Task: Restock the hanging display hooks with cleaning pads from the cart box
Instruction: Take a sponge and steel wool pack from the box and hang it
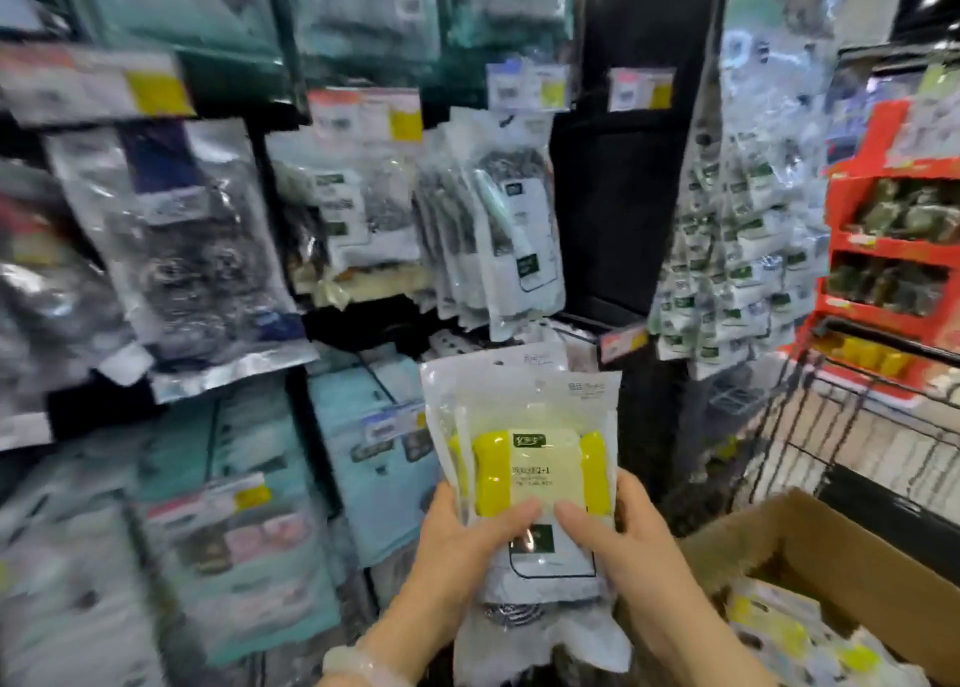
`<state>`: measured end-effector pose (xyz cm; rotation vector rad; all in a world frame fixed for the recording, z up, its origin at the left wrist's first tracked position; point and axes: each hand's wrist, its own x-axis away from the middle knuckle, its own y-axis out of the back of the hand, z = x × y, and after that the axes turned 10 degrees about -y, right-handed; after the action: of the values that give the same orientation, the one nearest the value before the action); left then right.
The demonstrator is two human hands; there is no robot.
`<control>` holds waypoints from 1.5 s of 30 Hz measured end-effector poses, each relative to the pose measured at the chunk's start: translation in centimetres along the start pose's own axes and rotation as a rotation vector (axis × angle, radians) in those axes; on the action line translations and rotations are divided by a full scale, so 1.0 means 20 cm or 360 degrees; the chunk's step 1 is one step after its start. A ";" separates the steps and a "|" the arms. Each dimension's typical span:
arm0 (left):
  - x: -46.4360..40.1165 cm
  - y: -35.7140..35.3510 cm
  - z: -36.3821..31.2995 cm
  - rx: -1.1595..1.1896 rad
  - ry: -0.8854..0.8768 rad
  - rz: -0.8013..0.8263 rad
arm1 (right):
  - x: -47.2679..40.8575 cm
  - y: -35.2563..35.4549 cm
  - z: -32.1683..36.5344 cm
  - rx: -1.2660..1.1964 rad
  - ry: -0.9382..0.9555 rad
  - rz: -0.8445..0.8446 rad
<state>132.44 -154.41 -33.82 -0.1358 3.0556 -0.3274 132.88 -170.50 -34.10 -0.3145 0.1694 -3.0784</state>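
left hand (470, 536): grips pad packs (530, 458), at least 2 stacked
right hand (618, 541): grips same stack
cardboard box (831, 546): 1

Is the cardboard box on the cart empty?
No, the cardboard box at the lower right holds more yellow pad packs.

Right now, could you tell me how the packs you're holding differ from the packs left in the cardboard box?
The held packs stand upright, gripped by the left hand and right hand; the box packs lie flat and loose in the cardboard box. The held packs look sharp, the box packs blurred. Both show yellow through clear wrapping.
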 end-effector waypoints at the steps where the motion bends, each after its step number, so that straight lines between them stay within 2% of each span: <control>1: 0.05 0.11 -0.09 -0.0015 -0.0056 -0.0080 | 0.02 -0.12 0.03 0.0025 0.0028 0.0059; 5: 0.21 0.55 -0.48 -0.0171 -0.0391 -0.0453 | 0.10 -0.66 0.24 0.0204 0.0253 0.0434; 11: 0.51 1.14 -1.01 -0.0279 -0.0762 -0.0779 | 0.32 -1.45 0.48 0.0260 0.0436 0.0921; 17: 0.78 1.63 -1.35 -0.0369 -0.0984 -0.0859 | 0.62 -2.03 0.63 0.0208 0.0626 0.1131; 21: 0.85 1.86 -1.60 -0.0382 -0.1062 -0.0769 | 0.74 -2.31 0.78 0.0254 0.0787 0.1169; 24: 0.86 1.95 -1.81 -0.0336 -0.1102 -0.0538 | 0.78 -2.45 0.90 0.0252 0.0946 0.1116; 26: 0.83 1.97 -1.95 -0.0341 -0.1130 -0.0462 | 0.78 -2.50 1.00 0.0242 0.1072 0.0986; 33: 0.68 1.91 -2.28 -0.0412 -0.0995 -0.0449 | 0.77 -2.58 1.34 0.0004 0.1327 0.0659; 35: 0.67 1.88 -2.31 -0.0431 -0.0974 -0.0476 | 0.77 -2.59 1.41 -0.0004 0.1371 0.0714; 41: 0.66 1.91 -2.33 -0.0259 -0.0928 -0.0673 | 0.72 -2.59 1.57 -0.0050 0.0951 0.1278; 45: 0.65 1.97 -2.33 -0.0567 -0.1044 -0.0956 | 0.69 -2.59 1.66 -0.0139 0.0867 0.1391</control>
<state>112.88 -107.60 2.45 -0.9676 2.3210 0.2125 124.63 -123.27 6.77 0.4829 0.3440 -2.2075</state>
